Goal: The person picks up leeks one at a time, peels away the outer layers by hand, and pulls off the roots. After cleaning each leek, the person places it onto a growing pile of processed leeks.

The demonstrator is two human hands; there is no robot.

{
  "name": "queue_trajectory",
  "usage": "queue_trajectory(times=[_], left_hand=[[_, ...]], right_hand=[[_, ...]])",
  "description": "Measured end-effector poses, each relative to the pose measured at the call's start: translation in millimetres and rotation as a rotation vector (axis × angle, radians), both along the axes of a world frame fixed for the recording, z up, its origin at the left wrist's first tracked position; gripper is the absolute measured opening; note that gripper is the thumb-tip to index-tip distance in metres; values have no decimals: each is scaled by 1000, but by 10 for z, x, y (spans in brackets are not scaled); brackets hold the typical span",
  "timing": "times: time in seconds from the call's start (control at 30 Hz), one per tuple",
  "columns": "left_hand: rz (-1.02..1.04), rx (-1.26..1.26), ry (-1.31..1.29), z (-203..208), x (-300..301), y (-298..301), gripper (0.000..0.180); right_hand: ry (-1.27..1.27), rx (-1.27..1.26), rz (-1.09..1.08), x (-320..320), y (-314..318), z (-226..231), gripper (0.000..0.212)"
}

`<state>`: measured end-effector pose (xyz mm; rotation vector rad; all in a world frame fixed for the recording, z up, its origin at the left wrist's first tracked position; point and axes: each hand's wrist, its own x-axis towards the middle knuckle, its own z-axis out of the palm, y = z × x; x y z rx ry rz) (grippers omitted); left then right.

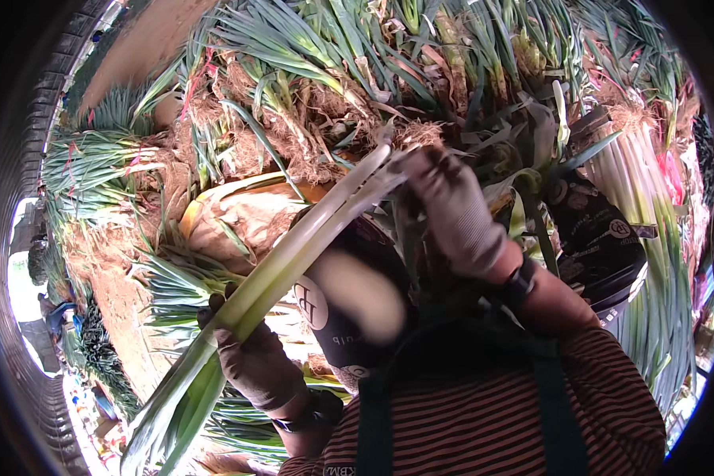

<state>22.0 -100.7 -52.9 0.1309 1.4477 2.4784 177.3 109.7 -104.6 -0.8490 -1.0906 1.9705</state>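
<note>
Two long green onions (323, 228), with white shafts and green leaves, lie side by side on a slant in front of me. My gloved left hand (255, 358) is closed around them where white turns to green, and the leaves trail down to the lower left. At their white upper ends is my gloved right hand (458, 208). Its fingers look curled against those ends, but motion blurs them. Below the stalks are my knees, covered in dark printed cloth (349, 293).
Heaped green onions (317, 87) with brown roots lie along the far side, and more bunches (103, 170) are at the left. A bundle of clean white-stalked onions (631, 163) is at the right. Brown ground (115, 317) shows at the left.
</note>
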Motion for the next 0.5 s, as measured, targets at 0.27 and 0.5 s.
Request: queue_trajectory(times=[0.27, 0.5], left_hand=[[-57, 31, 48, -15, -120, -64, 41], [-51, 5, 78, -121, -215, -150, 41]], right_hand=[[93, 74, -307, 952, 1155, -512, 13], [-944, 420, -452, 1578, 1783, -1120, 33]])
